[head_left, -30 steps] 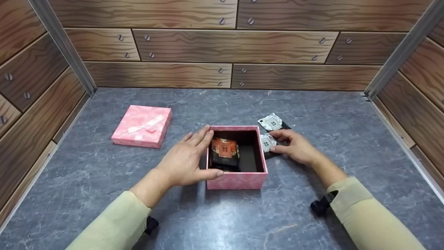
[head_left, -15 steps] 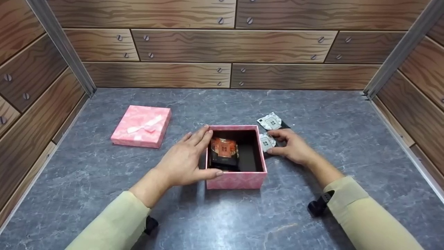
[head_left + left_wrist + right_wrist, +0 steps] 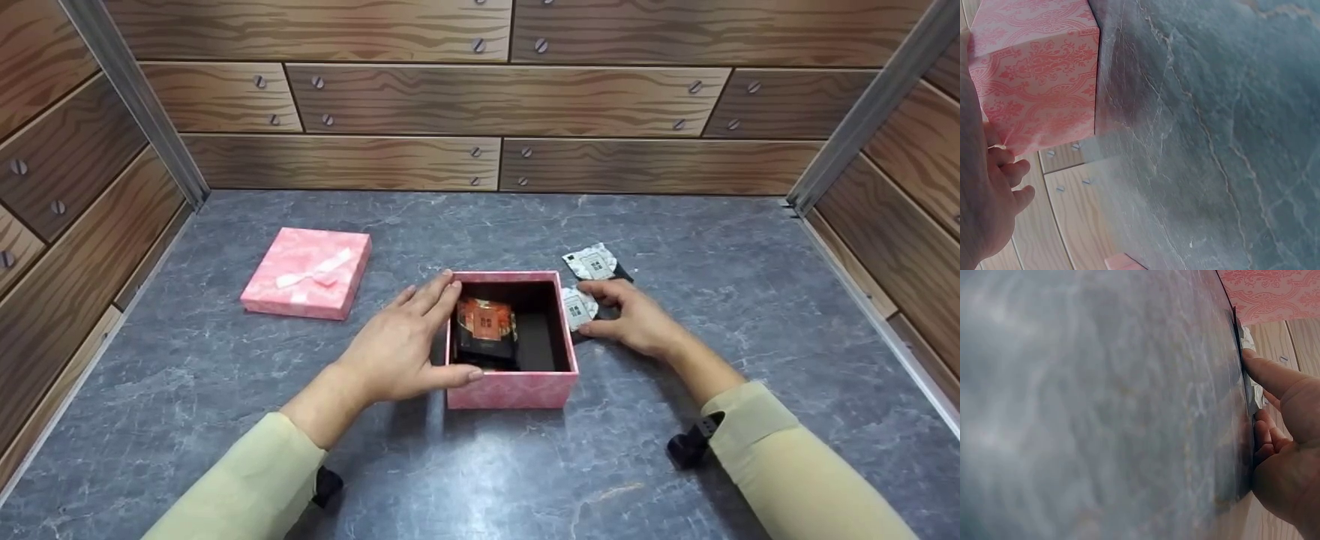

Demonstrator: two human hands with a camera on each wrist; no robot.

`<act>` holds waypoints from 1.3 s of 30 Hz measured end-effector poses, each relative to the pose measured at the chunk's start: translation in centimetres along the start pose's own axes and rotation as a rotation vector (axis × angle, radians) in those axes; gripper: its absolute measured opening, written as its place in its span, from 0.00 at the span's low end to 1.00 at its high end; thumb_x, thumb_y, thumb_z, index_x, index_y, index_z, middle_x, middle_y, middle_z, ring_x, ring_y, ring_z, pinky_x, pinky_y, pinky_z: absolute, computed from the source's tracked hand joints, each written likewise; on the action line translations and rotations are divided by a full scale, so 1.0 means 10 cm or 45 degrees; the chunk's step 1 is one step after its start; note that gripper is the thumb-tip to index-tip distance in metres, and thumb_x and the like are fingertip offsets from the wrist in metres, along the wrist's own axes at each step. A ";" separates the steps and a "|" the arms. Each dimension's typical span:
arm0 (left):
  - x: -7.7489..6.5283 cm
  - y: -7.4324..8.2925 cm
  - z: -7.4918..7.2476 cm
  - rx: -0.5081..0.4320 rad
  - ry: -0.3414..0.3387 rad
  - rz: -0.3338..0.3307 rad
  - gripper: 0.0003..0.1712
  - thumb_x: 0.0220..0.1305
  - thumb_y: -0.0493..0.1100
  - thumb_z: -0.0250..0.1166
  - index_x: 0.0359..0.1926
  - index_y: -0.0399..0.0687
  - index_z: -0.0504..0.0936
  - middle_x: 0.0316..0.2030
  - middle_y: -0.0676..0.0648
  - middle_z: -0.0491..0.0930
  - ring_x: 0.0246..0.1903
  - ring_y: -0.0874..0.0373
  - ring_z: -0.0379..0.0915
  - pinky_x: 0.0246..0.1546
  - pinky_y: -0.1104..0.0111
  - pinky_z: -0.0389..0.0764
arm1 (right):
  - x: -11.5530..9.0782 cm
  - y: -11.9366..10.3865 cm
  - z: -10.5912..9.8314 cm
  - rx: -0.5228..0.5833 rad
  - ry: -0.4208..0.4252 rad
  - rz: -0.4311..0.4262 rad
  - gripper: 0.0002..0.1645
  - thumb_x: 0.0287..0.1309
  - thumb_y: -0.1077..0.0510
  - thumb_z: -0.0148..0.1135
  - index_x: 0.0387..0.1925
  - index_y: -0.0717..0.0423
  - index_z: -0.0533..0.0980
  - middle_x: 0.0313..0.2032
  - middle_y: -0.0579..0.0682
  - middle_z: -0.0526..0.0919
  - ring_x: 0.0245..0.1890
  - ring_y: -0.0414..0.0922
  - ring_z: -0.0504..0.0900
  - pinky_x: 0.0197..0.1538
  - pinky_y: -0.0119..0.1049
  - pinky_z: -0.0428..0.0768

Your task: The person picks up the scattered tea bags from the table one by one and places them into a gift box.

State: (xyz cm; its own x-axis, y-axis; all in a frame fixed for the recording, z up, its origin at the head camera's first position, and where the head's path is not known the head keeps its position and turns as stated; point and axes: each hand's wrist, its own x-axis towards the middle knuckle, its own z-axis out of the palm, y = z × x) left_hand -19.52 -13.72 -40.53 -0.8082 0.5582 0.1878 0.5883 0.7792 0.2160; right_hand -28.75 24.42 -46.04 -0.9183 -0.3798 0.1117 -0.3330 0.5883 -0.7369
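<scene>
A pink patterned gift box stands uncovered mid-table. My left hand rests along its left side, thumb on the front rim and long fingers reaching to the back left corner; the left wrist view shows fingertips touching the box. Inside, on the left, lies a black sachet with an orange-red print, apparently on top of others. My right hand pinches a black-and-white sachet between thumb and fingers, right beside the box. That sachet lies low at the tabletop, partly hidden by the hand. A second black-and-white sachet lies just behind it.
The pink lid with a ribbon bow lies at the back left on the grey marbled table. Wood-patterned panels enclose the back and both sides, with metal posts at the corners.
The rear black-and-white sachet has shifted slightly to the right. My right hand has moved a little to the left. The left hand and the box stay still.
</scene>
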 end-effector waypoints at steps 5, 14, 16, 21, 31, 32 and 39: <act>0.00 -0.01 0.01 -0.002 0.003 0.001 0.69 0.63 0.85 0.55 0.84 0.38 0.53 0.84 0.38 0.49 0.81 0.47 0.50 0.80 0.50 0.53 | 0.01 -0.01 -0.02 0.023 -0.044 0.005 0.40 0.57 0.58 0.81 0.70 0.61 0.76 0.52 0.59 0.81 0.51 0.53 0.75 0.59 0.46 0.72; 0.00 -0.01 0.00 0.006 0.010 0.011 0.68 0.63 0.84 0.55 0.84 0.38 0.53 0.83 0.38 0.49 0.81 0.47 0.50 0.80 0.50 0.54 | 0.01 -0.01 -0.05 0.122 -0.083 0.024 0.42 0.57 0.63 0.78 0.72 0.63 0.73 0.41 0.55 0.79 0.41 0.47 0.75 0.43 0.32 0.74; 0.00 -0.01 0.00 0.004 0.006 0.008 0.68 0.63 0.84 0.55 0.84 0.38 0.53 0.83 0.38 0.49 0.81 0.48 0.50 0.80 0.50 0.54 | 0.01 0.00 -0.06 0.145 -0.092 0.032 0.43 0.57 0.64 0.78 0.73 0.64 0.72 0.38 0.54 0.79 0.38 0.45 0.75 0.39 0.30 0.74; 0.00 0.00 -0.01 0.008 -0.001 0.002 0.68 0.63 0.84 0.55 0.84 0.38 0.52 0.84 0.38 0.49 0.81 0.48 0.50 0.80 0.50 0.53 | 0.01 0.00 -0.07 0.196 -0.112 0.062 0.43 0.58 0.65 0.77 0.74 0.63 0.71 0.33 0.50 0.78 0.32 0.40 0.74 0.33 0.28 0.73; 0.00 -0.01 0.00 0.010 -0.001 0.001 0.69 0.63 0.84 0.55 0.84 0.38 0.53 0.83 0.38 0.49 0.82 0.49 0.48 0.80 0.50 0.54 | 0.00 0.00 -0.08 0.273 -0.143 0.147 0.36 0.66 0.62 0.71 0.73 0.63 0.73 0.34 0.49 0.76 0.25 0.36 0.72 0.27 0.26 0.74; 0.00 -0.01 0.00 0.010 -0.001 0.001 0.69 0.63 0.84 0.55 0.84 0.37 0.53 0.83 0.38 0.49 0.82 0.49 0.48 0.80 0.50 0.54 | 0.00 0.00 -0.07 0.275 -0.144 0.151 0.35 0.66 0.62 0.70 0.73 0.62 0.73 0.34 0.49 0.76 0.24 0.36 0.72 0.27 0.26 0.73; 0.00 0.00 0.00 0.008 0.001 0.001 0.69 0.62 0.85 0.55 0.84 0.38 0.53 0.83 0.38 0.49 0.81 0.48 0.50 0.80 0.50 0.54 | 0.00 0.02 -0.08 0.313 -0.152 0.167 0.35 0.67 0.63 0.69 0.73 0.61 0.72 0.34 0.49 0.76 0.22 0.36 0.72 0.25 0.26 0.72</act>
State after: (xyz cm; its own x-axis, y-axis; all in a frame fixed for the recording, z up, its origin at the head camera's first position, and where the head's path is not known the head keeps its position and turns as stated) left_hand -19.54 -13.77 -40.49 -0.8079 0.5583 0.1889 0.5886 0.7807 0.2100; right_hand -28.98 25.10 -45.61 -0.9136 -0.4015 -0.0634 -0.1378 0.4527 -0.8810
